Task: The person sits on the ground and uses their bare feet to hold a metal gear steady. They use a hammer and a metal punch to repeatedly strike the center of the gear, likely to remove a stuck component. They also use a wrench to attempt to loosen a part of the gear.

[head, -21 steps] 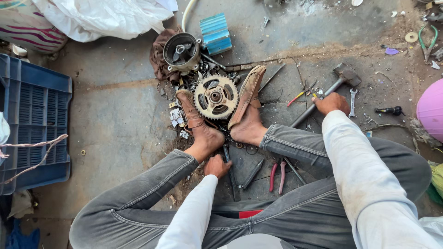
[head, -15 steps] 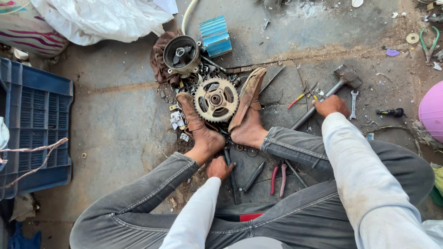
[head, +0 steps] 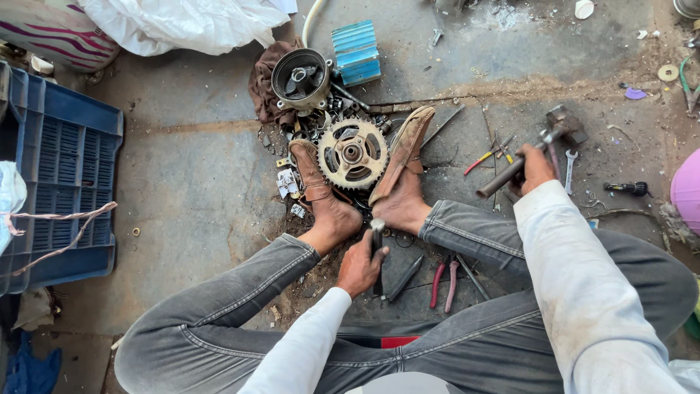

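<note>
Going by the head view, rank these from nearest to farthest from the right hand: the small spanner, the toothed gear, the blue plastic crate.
From the right hand, which grips the hammer:
1. The small spanner, just to its right on the floor.
2. The toothed gear, to its left, clamped between the two shoes.
3. The blue plastic crate, at the far left edge.

A stained, dusty concrete floor (head: 197, 182) is seen throughout, crossed by a crack line and scattered with small debris and grit. A blue slatted plastic crate (head: 62, 175) is set at the left edge, with white sheeting (head: 182, 25) and a striped bundle (head: 58, 36) heaped along the top. The scene is lit by even, soft daylight, and no walls or windows are shown.
</note>
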